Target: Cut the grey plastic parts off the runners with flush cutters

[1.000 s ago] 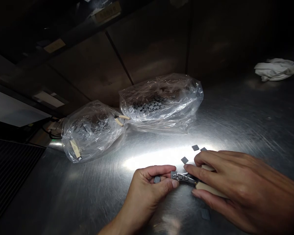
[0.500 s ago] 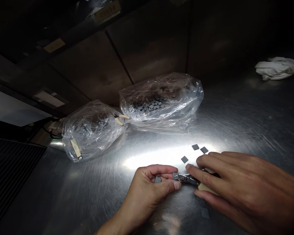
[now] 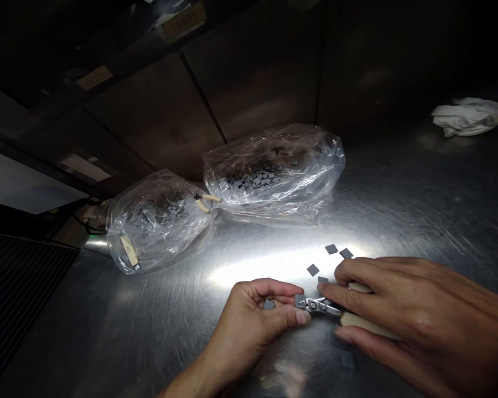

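My left hand [image 3: 255, 318] is curled in a pinch on a small grey square piece [image 3: 300, 300], with another grey piece [image 3: 268, 304] tucked under its fingers. My right hand [image 3: 402, 315] grips small metal cutters [image 3: 321, 305] with cream handles, whose jaws meet the pinched piece. Loose grey square pieces [image 3: 312, 270] lie on the lit steel table [image 3: 274, 260] just beyond my fingers, and one grey piece [image 3: 347, 359] lies under my right hand.
Two clear plastic bags stand behind: the left bag [image 3: 155, 224] and the right bag [image 3: 274, 171], both full of grey pieces. A second pair of cutters [image 3: 205, 202] rests between them. A white cloth [image 3: 471, 116] lies far right. Dark panels rise at the back.
Both hands shifted slightly right, and the cutter jaws stay at the piece pinched in my left fingers. Bags and loose pieces have not moved.
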The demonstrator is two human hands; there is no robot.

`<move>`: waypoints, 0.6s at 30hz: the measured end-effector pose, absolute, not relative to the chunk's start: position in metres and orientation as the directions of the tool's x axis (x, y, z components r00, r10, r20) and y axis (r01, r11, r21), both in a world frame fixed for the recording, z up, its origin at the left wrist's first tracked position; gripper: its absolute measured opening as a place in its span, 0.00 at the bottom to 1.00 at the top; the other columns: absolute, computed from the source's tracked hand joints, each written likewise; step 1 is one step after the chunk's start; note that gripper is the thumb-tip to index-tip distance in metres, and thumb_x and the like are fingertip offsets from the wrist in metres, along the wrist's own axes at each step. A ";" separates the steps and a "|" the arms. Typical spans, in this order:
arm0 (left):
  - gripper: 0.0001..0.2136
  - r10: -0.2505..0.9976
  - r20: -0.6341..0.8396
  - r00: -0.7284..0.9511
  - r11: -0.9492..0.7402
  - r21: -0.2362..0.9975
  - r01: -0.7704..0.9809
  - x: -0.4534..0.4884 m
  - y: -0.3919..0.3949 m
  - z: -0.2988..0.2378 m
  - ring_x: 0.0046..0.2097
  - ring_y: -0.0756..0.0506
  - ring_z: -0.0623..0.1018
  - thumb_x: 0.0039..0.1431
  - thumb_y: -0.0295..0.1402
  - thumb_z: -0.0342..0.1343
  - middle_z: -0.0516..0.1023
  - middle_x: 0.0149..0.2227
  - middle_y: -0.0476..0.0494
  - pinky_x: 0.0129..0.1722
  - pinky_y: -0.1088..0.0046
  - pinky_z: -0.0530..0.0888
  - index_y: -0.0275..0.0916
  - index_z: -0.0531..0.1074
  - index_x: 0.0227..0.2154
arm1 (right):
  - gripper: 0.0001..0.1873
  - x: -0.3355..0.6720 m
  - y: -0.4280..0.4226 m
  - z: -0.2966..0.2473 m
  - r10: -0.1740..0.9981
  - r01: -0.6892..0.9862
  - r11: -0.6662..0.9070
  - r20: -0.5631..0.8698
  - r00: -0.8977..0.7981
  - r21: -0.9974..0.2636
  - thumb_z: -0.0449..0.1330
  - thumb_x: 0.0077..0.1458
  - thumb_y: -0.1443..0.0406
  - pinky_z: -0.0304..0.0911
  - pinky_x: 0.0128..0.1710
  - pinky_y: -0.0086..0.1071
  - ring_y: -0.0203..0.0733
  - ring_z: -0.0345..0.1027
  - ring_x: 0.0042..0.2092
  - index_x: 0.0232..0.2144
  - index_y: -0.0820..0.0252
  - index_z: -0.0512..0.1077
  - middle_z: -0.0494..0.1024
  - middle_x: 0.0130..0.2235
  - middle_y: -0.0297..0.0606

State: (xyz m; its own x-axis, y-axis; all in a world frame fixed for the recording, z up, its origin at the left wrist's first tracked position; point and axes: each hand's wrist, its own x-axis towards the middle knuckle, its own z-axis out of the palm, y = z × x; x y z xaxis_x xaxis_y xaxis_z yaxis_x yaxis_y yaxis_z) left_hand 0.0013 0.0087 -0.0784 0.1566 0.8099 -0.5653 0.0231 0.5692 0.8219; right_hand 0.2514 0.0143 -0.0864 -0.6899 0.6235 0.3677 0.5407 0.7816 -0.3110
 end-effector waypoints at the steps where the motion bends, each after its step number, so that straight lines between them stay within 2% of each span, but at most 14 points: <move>1: 0.14 0.811 -0.564 0.157 0.567 0.823 0.024 0.001 0.009 -0.078 0.28 0.54 0.69 0.41 0.34 0.78 0.76 0.28 0.52 0.34 0.75 0.68 0.40 0.86 0.34 | 0.14 0.251 0.014 -0.087 0.625 0.541 0.780 0.371 -0.687 -0.313 0.56 0.67 0.61 0.75 0.42 0.43 0.50 0.77 0.46 0.52 0.54 0.74 0.79 0.48 0.41; 7: 0.14 0.814 -0.560 0.153 0.563 0.826 0.029 0.002 0.008 -0.078 0.29 0.53 0.70 0.41 0.34 0.77 0.77 0.28 0.51 0.35 0.74 0.68 0.40 0.86 0.34 | 0.15 0.250 0.013 -0.087 0.633 0.555 0.774 0.349 -0.691 -0.305 0.54 0.69 0.60 0.75 0.43 0.43 0.49 0.77 0.46 0.54 0.53 0.72 0.79 0.49 0.40; 13: 0.14 0.818 -0.557 0.143 0.556 0.829 0.051 0.002 0.008 -0.079 0.33 0.51 0.75 0.41 0.34 0.78 0.80 0.30 0.49 0.38 0.73 0.70 0.40 0.86 0.34 | 0.18 0.251 0.011 -0.089 0.625 0.584 0.780 0.339 -0.703 -0.227 0.53 0.70 0.59 0.76 0.43 0.43 0.51 0.77 0.50 0.58 0.54 0.70 0.79 0.52 0.42; 18: 0.13 0.824 -0.547 0.150 0.545 0.837 0.059 0.003 0.008 -0.079 0.34 0.50 0.75 0.42 0.34 0.78 0.80 0.31 0.49 0.39 0.73 0.71 0.41 0.86 0.33 | 0.19 0.252 0.011 -0.090 0.636 0.584 0.772 0.322 -0.701 -0.253 0.52 0.70 0.59 0.76 0.45 0.45 0.52 0.77 0.49 0.60 0.54 0.69 0.78 0.52 0.42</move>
State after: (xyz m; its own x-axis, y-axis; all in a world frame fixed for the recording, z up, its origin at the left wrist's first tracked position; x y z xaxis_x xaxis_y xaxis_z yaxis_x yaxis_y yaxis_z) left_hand 0.0026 0.0076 -0.0790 0.1499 0.8238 -0.5467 0.0590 0.5445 0.8367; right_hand 0.2518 0.0114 -0.0900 -0.7014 0.6360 0.3218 0.5837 0.7716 -0.2529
